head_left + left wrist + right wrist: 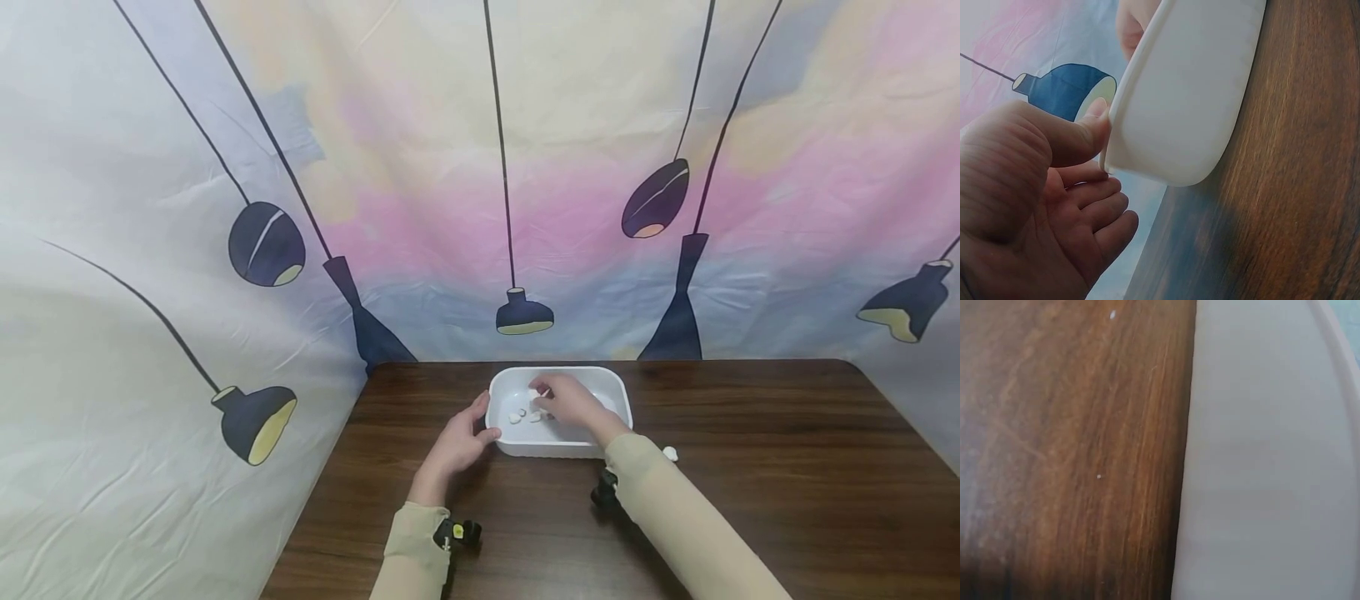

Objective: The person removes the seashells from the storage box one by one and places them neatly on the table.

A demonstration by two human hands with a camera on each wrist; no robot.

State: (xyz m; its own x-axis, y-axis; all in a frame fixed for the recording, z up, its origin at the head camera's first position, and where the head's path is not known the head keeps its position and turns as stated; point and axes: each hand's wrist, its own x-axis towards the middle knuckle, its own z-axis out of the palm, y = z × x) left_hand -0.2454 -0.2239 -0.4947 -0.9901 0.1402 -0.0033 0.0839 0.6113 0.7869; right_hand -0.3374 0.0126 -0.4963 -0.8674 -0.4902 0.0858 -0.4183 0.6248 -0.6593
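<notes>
A white rectangular tray (pixel 551 451) with raised walls stands near the table's far edge. My left hand (pixel 460 439) holds its left end; in the left wrist view, thumb and index finger meet at the tray's rim (pixel 1124 100), the other fingers lying loosely below. Over the tray my right hand (pixel 567 400) reaches in, fingers bent down, pinching a small white piece (pixel 533 393) that they partly cover. Several more small off-white pieces (pixel 515 418) lie on the tray floor beside the fingertips; their kind is too small to tell. In the right wrist view only the tray's outer wall (pixel 1266 456) shows, not the hand.
Another white piece (pixel 670 454) lies on the dark wooden table (pixel 780 475), right of the tray by the right sleeve. Tiny white specks (pixel 1112 314) dot the wood. A printed cloth (pixel 585 275) with drawn lamps hangs behind the table.
</notes>
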